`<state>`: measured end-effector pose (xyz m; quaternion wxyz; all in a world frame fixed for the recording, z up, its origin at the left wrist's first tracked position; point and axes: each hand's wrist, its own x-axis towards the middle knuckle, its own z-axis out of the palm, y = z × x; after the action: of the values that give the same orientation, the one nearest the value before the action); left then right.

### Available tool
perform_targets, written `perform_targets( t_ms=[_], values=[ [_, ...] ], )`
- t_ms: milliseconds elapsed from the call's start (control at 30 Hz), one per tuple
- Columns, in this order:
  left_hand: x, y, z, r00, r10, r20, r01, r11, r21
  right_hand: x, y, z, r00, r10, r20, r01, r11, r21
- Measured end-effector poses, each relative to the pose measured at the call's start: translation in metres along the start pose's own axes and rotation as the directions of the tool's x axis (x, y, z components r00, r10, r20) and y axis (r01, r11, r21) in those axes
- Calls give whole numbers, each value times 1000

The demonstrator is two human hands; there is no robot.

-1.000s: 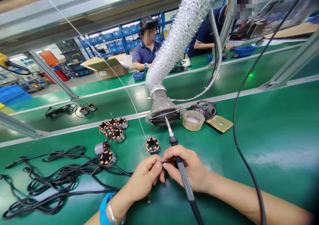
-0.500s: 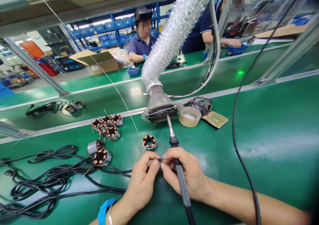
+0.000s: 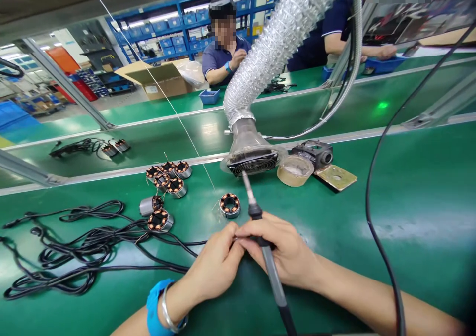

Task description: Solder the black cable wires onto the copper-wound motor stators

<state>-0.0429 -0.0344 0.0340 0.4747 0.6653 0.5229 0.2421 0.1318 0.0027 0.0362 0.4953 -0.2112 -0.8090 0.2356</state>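
Note:
My left hand (image 3: 217, 264) has its thumb and fingers pinched on the end of a black cable (image 3: 156, 266), which runs in from the left. My right hand (image 3: 297, 259) wraps round a soldering iron (image 3: 274, 279), its tip pointing up and away. The right thumb and forefinger also meet the left fingertips, where the fingers cover the wire ends. Just beyond the hands a single motor stator (image 3: 231, 214) with copper windings lies on the green bench. More stators (image 3: 177, 189) stand grouped to the left, near a tangle of black cables (image 3: 100, 237).
A fume extractor hood (image 3: 243, 138) on a silver duct (image 3: 267, 53) hangs ahead of the iron. To its right are a tape roll (image 3: 295, 176), a black holder (image 3: 316, 152) and a yellowish plate (image 3: 337, 177). A dark cord (image 3: 369, 212) hangs at right. Two co-workers sit opposite.
My fingertips have closed together, hiding the coloured wires that showed between them. The iron's tip has swung left, and the whole view has shifted slightly. One co-worker's hand has risen.

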Motion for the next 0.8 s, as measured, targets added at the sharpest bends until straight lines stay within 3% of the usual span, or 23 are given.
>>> perform_targets(
  t_ms=[100, 333, 467, 600, 800],
  values=[
    [-2, 4, -1, 999, -28, 43, 25, 998, 64, 0, 6, -1, 999, 10, 54, -13, 998, 53],
    [0, 10, -9, 995, -63, 73, 52, 988, 147, -3, 9, -19, 998, 57, 36, -56, 998, -41],
    [0, 11, -6, 993, -41, 110, 28, 993, 117, -4, 12, -11, 996, 2, 89, -4, 1000, 23],
    [-1, 12, -4, 990, -33, 135, 19, 994, 105, -4, 16, -3, 997, -10, 72, 7, 999, 47],
    [1, 13, -9, 990, -72, 125, 54, 988, 143, -2, 14, -19, 975, -9, 223, 16, 999, -30]
  ],
)
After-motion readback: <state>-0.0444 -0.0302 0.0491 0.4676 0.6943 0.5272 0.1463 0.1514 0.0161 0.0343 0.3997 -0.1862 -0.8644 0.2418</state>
